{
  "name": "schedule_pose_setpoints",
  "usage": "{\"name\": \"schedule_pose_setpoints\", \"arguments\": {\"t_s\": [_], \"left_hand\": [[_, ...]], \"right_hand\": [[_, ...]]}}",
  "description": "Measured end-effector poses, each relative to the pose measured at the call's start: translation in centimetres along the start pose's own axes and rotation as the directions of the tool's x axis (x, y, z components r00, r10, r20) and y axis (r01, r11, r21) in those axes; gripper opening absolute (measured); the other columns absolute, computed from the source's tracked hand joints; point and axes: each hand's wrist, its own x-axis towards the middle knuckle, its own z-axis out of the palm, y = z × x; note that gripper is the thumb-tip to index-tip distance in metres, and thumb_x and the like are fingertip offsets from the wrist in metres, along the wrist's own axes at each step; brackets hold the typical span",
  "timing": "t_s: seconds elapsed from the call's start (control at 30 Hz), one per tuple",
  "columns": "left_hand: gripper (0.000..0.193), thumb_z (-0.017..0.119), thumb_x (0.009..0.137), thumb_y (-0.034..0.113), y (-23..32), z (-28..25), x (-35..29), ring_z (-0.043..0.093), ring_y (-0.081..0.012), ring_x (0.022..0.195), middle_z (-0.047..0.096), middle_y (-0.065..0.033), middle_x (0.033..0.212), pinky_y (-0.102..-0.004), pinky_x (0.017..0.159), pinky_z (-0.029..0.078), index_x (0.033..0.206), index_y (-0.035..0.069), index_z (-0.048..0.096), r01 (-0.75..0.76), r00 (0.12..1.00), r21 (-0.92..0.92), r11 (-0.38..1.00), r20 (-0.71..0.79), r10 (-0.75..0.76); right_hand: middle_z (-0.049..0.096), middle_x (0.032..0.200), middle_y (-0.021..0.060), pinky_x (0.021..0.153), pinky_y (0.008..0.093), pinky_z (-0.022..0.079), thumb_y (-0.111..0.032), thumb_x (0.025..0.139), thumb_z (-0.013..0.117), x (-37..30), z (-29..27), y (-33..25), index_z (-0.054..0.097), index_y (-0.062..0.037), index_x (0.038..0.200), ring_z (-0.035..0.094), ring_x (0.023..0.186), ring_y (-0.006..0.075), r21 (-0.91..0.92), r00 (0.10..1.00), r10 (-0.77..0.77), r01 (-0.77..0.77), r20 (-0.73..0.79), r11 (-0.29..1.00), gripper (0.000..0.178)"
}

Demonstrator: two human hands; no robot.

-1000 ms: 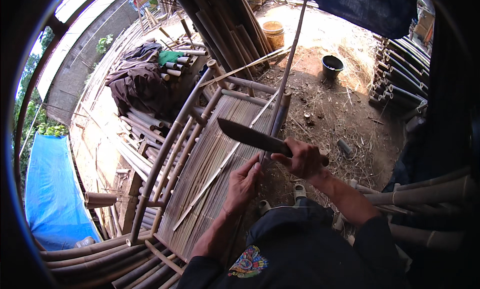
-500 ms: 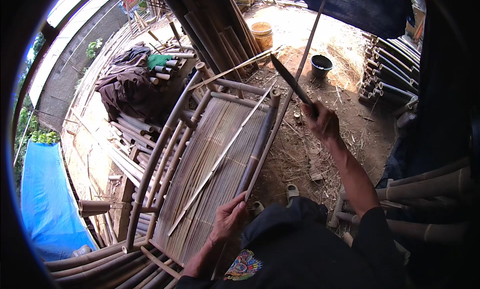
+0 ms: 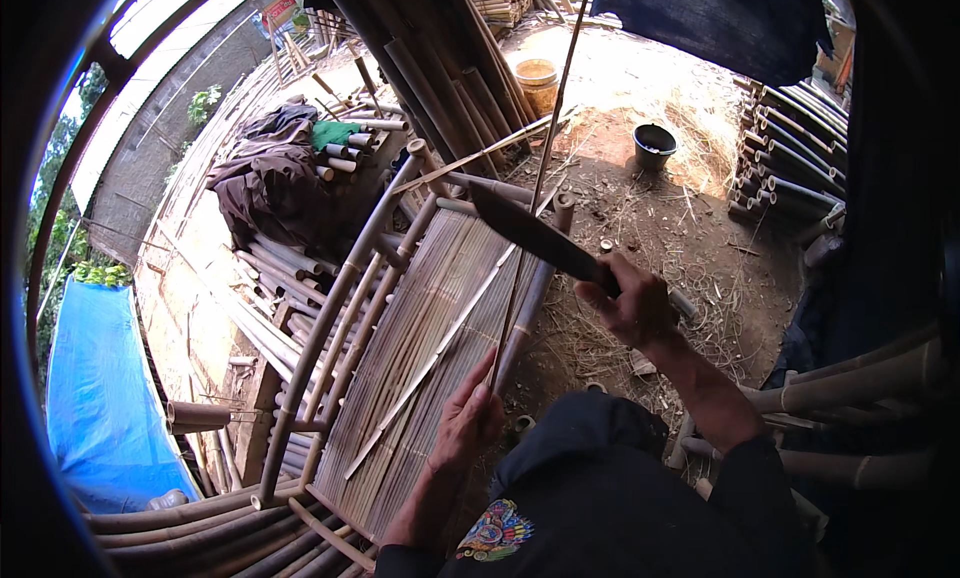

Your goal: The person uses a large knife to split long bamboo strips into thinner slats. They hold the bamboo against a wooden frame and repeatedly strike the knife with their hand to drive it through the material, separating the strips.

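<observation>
My right hand (image 3: 638, 306) is closed round the handle of a machete (image 3: 535, 234). Its dark blade points up and left, crossing in view a long, thin bamboo strip (image 3: 562, 103); whether they touch I cannot tell. My left hand (image 3: 468, 418) grips the lower part of that strip between thumb and fingers, and the strip rises steeply toward the top edge. Beneath my hands stands a bamboo bench (image 3: 360, 433) with a slatted seat and a round-pole frame. A pale split strip (image 3: 425, 368) lies slantwise across the slats.
Bamboo poles (image 3: 790, 158) are stacked at the right, and thick ones (image 3: 850, 383) lie close by my right arm. A black bucket (image 3: 655, 150) and a yellowish bucket (image 3: 538, 86) stand on the shaving-strewn ground. Brown cloth (image 3: 270, 193) covers poles at the left, beyond a blue tarp (image 3: 100, 388).
The machete has swung left and down, from beside the bench to over its far end. My left hand has risen slightly, and the strip now stands steeper.
</observation>
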Motion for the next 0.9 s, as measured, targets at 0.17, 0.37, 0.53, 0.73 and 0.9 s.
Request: {"name": "schedule_pose_setpoints", "arguments": {"t_s": [0.17,0.37,0.53,0.73,0.9], "left_hand": [[0.045,0.041,0.101,0.031,1.5,0.4,2.8,0.029,-0.0069,0.045,0.031,0.0057,0.056,-0.0228,0.043,0.026,0.143,0.014,0.035,0.229,0.967,-0.298,0.927,0.181,-0.180],[0.052,0.043,0.100,0.032,1.2,1.2,0.8,0.027,-0.0060,0.045,0.029,0.0062,0.056,-0.0217,0.043,0.024,0.146,0.012,0.029,0.247,0.962,-0.227,0.942,0.173,-0.211],[0.052,0.044,0.100,0.031,-0.4,0.2,-3.9,0.029,-0.0060,0.046,0.028,0.0051,0.057,-0.0228,0.045,0.025,0.146,0.010,0.030,0.311,0.946,-0.228,0.923,0.170,-0.277],[0.052,0.044,0.100,0.030,-1.8,-2.2,-8.1,0.029,-0.0065,0.046,0.031,0.0047,0.056,-0.0239,0.046,0.025,0.145,0.006,0.032,0.349,0.932,-0.189,0.918,0.172,-0.319],[0.052,0.048,0.099,0.028,-3.5,-2.3,-9.6,0.031,-0.0054,0.049,0.036,0.0046,0.060,-0.0215,0.046,0.027,0.142,0.003,0.036,0.375,0.924,-0.201,0.905,0.152,-0.350]], "right_hand": [[0.058,0.064,0.0104,0.052,0.0389,0.050,-0.068,0.079,0.057,-3.2,3.1,-3.5,0.056,-0.0059,0.076,0.063,0.057,0.0291,-0.007,0.930,-0.350,0.353,0.117,0.936,0.062],[0.061,0.061,0.0118,0.051,0.0404,0.053,-0.067,0.083,0.052,-1.5,2.2,-0.5,0.056,-0.0071,0.078,0.066,0.057,0.0292,-0.130,0.982,-0.106,0.127,0.156,0.983,0.060],[0.063,0.061,0.0123,0.053,0.0433,0.053,-0.069,0.085,0.047,0.7,-0.7,3.7,0.058,-0.0099,0.081,0.067,0.060,0.0319,-0.227,0.992,0.063,-0.036,0.113,0.973,0.060],[0.064,0.063,0.0132,0.054,0.0439,0.051,-0.066,0.087,0.046,2.1,-3.3,7.8,0.060,-0.0097,0.083,0.066,0.061,0.0332,-0.277,0.968,0.251,-0.241,-0.001,0.930,0.059],[0.059,0.058,0.0115,0.052,0.0419,0.047,-0.067,0.089,0.041,2.5,-6.2,8.9,0.056,-0.0075,0.079,0.062,0.056,0.0320,-0.194,0.958,0.273,-0.285,-0.083,0.939,0.062]]}}
